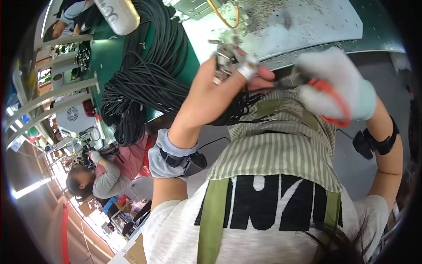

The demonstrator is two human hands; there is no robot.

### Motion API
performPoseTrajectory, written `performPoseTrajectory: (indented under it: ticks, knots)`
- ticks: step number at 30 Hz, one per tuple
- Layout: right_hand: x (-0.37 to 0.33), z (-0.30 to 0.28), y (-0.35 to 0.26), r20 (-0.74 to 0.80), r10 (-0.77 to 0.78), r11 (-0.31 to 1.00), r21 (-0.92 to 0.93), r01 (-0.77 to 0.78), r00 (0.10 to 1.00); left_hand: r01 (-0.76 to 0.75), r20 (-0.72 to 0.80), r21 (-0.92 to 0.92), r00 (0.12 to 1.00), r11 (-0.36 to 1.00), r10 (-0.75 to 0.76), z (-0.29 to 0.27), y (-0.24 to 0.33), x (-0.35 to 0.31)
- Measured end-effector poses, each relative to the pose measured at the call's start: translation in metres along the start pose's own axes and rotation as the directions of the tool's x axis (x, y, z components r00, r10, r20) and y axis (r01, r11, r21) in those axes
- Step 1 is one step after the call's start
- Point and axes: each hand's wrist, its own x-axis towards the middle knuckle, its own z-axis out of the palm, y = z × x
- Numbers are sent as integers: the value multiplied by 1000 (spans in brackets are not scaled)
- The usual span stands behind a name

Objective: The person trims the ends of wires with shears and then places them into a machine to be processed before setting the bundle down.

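Note:
My left hand (210,94) is bare, with white tape (247,70) around one digit. Its fingers are closed around a cluster of small shiny metal parts (227,57), whose exact kind I cannot make out. Under that hand a thick bundle of black cables (149,90) runs from the table across to my lap. Off to the right, my right hand (336,81) wears a white glove and is blurred by motion. It grips a red-handled hand tool (330,99), seemingly pliers, whose dark jaws point left toward the cables.
Beyond my hands, a white board (316,26) littered with small scraps lies on the green table (107,57). A metal machine (193,8) with an orange hose (233,20) stands on it. A pale cylinder (118,17) hangs at upper left. A co-worker (105,176) sits to the left.

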Motion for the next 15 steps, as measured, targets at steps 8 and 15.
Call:
performPoseTrajectory:
  ticks: [8,15]
  knots:
    - [-27,-20,3,270,461,424,770,-476,846,-402,334,573,910,714,244,44,16,10]
    - [-27,-24,3,272,397,386,817,-429,876,-538,307,758,793,369,526,66,7,17]
